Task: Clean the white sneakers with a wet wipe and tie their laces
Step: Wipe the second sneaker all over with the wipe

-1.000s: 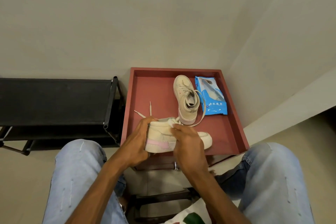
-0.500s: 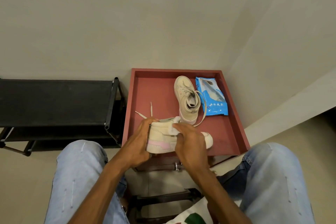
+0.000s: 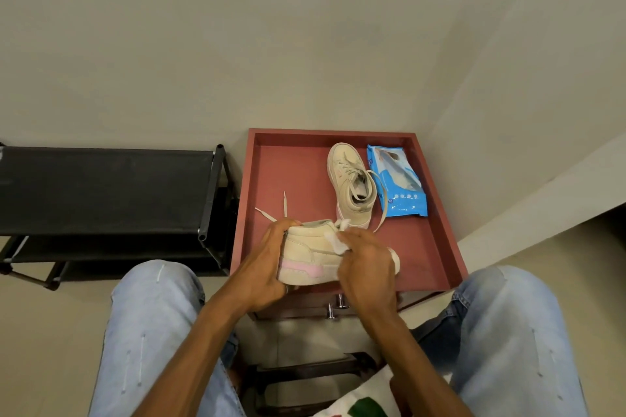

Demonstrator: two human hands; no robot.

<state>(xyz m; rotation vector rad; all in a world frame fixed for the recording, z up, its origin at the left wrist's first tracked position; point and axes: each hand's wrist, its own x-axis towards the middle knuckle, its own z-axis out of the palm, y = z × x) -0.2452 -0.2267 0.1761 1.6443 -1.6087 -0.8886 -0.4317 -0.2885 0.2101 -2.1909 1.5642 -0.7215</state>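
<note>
Wiping the near sneaker (image 3: pixel 311 257) is the step in hand. I'd say it goes best with short, firm strokes along the side panel, then down to the pink stripe (image 3: pixel 301 270) and the sole edge. The left hand (image 3: pixel 267 267) grips the heel, fingers wrapped round the back, bracing the shoe at the red tray's (image 3: pixel 291 173) 6 o'clock edge. The right hand (image 3: pixel 366 267) pinches the crumpled wet wipe (image 3: pixel 335 242) against the upper, knuckles arched. Its laces (image 3: pixel 284 203) trail loose toward 10 o'clock. The second sneaker (image 3: pixel 352 186) sits untied at 1 o'clock, with the blue wipes pack (image 3: pixel 396 186) just beside it.
</note>
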